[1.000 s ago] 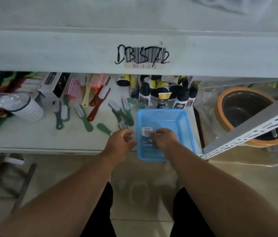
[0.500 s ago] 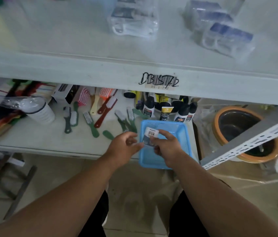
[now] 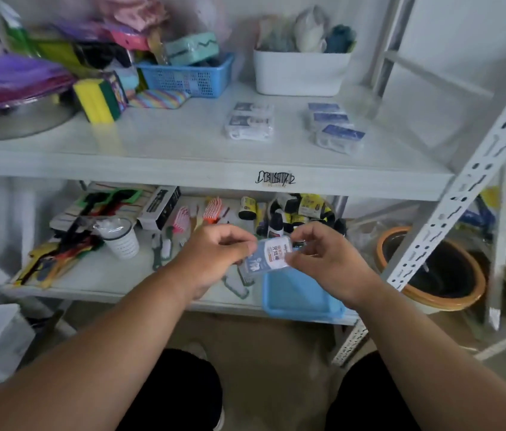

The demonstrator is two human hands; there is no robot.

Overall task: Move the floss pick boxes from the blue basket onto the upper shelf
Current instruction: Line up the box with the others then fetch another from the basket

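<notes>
Five clear floss pick boxes (image 3: 250, 123) are already laid on the white upper shelf (image 3: 183, 144). One small clear labelled box (image 3: 272, 255) is pinched by fingers of both the left hand (image 3: 214, 258) and right hand (image 3: 328, 264) above the blue plastic basket (image 3: 301, 301), which appears emptied.

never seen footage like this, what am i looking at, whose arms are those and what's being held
There is no machine here. A camera worn on a person's head looks forward and down, so the two bare arms are the wearer's own. The left hand and the right hand pinch one small floss pick box between them, just above a blue basket at the edge of the lower shelf. That shelf also carries brushes and dark bottles. On the upper shelf lie more floss pick boxes in two groups, with sponges, another blue basket and a white tub behind them.
</notes>
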